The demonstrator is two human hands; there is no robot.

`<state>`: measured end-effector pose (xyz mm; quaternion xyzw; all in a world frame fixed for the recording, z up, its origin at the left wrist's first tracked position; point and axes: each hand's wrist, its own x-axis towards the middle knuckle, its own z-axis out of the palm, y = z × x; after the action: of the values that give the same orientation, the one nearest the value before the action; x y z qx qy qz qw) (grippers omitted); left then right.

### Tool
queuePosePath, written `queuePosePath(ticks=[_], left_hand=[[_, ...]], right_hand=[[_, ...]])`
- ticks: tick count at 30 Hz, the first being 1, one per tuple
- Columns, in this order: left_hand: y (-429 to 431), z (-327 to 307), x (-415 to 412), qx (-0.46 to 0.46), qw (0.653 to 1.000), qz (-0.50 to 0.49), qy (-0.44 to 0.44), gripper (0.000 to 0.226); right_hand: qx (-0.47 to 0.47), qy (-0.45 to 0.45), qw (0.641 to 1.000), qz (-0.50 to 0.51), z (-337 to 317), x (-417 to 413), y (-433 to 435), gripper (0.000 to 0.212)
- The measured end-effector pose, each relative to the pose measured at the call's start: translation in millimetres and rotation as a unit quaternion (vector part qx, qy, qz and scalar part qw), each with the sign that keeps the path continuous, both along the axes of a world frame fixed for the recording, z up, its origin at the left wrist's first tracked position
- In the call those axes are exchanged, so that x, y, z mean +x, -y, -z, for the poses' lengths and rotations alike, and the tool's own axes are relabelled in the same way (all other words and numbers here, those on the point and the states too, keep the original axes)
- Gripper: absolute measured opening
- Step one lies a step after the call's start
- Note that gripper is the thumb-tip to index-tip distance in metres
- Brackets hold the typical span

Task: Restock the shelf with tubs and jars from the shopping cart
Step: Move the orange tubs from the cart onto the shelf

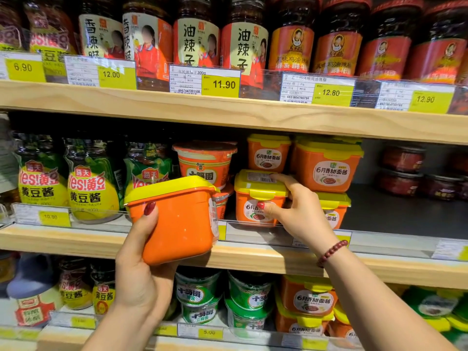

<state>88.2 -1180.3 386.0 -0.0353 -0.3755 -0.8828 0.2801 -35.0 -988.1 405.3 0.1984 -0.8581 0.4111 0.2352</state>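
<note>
Your left hand (141,252) cups an orange sauce tub (179,219) just left of the front shelved tub (255,196), fingers curled round it. Your right hand (296,211) pinches that shelved tub, likely shifting it to make room.

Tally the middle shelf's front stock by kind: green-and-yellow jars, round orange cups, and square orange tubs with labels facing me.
Green-and-yellow labelled glass jars: 3
Round orange plastic cups: 2
Square orange plastic tubs with yellow lids, labels facing: 4
Total: 9
</note>
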Motion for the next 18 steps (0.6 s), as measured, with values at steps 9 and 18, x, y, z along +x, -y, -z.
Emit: queuePosePath(ticks=[9,18], left_hand=[[5.6,0.7,-0.4,-0.003,1.0,0.002,-0.001,0.026],[-3.8,-4.4,-3.1,-0.024,0.999,0.023,-0.011,0.022]], right_hand=[[-0.018,0.016,0.999,-0.027,2.7,4.0,-10.6,0.052],[0.016,0.007,1.0,-0.016,-2.2,16.6,-13.3,0.048]])
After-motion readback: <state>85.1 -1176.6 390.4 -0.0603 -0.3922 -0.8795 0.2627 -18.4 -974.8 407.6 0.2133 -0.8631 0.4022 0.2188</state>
